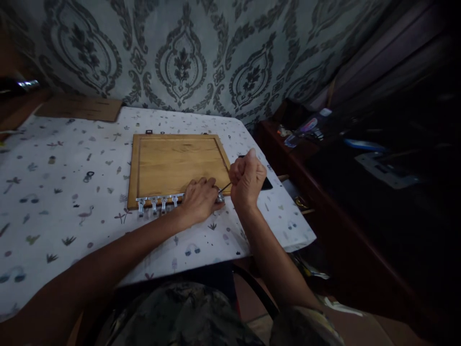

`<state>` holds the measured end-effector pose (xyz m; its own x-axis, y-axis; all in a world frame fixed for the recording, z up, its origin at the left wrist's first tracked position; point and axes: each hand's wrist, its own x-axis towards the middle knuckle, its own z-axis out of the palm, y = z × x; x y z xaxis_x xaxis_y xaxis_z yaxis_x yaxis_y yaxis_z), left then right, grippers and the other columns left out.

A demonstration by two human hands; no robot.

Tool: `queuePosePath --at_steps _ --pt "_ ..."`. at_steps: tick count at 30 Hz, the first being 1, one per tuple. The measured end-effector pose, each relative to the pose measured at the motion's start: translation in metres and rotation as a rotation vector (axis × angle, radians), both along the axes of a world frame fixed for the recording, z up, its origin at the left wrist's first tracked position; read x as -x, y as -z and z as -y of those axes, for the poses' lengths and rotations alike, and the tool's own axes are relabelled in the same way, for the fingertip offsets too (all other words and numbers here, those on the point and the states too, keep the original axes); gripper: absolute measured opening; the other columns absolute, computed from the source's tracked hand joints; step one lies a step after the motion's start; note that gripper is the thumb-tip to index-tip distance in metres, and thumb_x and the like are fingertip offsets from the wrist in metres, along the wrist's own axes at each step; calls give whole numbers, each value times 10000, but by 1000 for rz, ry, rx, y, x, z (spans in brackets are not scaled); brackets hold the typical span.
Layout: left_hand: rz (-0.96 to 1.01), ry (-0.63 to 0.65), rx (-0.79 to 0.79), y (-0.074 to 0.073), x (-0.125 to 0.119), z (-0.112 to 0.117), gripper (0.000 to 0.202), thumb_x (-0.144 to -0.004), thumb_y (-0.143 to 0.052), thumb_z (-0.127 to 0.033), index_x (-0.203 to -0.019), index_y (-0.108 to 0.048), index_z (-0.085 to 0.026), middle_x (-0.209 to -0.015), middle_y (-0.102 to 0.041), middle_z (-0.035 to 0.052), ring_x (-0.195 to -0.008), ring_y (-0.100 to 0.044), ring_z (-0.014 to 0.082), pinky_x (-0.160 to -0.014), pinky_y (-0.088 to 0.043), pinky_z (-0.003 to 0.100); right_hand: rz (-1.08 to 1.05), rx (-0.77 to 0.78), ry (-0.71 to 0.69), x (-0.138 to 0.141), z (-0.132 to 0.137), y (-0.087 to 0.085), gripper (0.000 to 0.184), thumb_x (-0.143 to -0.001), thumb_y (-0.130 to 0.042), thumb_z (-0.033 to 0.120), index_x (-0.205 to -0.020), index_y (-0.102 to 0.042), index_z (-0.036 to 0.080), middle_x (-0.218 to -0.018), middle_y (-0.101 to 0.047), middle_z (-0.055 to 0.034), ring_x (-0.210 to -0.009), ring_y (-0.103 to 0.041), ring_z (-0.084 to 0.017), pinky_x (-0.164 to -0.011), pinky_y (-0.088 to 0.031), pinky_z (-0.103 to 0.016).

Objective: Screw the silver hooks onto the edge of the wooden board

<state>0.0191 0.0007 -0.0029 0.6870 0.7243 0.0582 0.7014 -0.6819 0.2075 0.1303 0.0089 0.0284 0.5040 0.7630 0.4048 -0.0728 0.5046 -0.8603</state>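
A wooden cabinet door lies flat, with several metal hinges in a row along its near edge. My left hand rests on that edge near the right corner, its fingers bent and pressed around another metal hinge, which they partly cover. Closed in a fist, my right hand grips a screwdriver. Only the thin dark shaft shows; the handle is hidden in the fist. The shaft slants down left to the hinge by my left fingers.
A white printed cloth covers the table. A flat black object lies behind my right hand. Brown cardboard sits at the back left. Right of the table stand a dark red cabinet and a plastic bottle.
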Motion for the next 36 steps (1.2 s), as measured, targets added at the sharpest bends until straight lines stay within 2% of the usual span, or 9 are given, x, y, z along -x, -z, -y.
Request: queuePosePath --at_steps 5,9,16,28,36 --pt "20 -15 -12 3 -1 -1 349 -957 -620 -480 -1043 -741 -165 -1131 -669 116 -1130 -618 300 -880 -489 414 -1 -5 -41 1 7 0 673 -807 -700 688 -504 -317 225 -425 -273 96 -383 -217 -41 -370 -162 -221" --pt "16 3 -20 6 0 -2 362 -957 -620 -489 -1056 -738 -161 -1159 -662 114 -1131 -617 303 -871 -497 421 -86 -61 22 -7 6 -2 694 -821 -692 680 -504 -275 225 -417 -239 102 -365 -184 -36 -355 -145 -216" --pt "-12 0 -3 -1 1 0 375 -956 -627 -486 -1086 -733 -151 -1186 -665 116 -1141 -618 305 -894 -499 426 -105 -97 46 -14 0 -9 677 -833 -674 684 -517 -282 230 -423 -239 102 -351 -167 -36 -333 -143 -212" --pt "-7 -2 5 -1 0 0 379 -951 -633 -491 -1066 -742 -147 -1178 -667 123 -1144 -618 307 -898 -502 436 -69 -64 45 -10 -2 0 680 -821 -661 721 -516 -296 234 -413 -243 106 -350 -176 -39 -339 -140 -220" --pt "-6 2 10 -1 0 0 373 -956 -625 -492 -1049 -744 -152 -1181 -672 118 -1138 -617 305 -885 -494 426 -39 -56 -5 -8 -5 2 665 -846 -673 663 -519 -287 232 -427 -253 101 -363 -192 -41 -353 -147 -221"
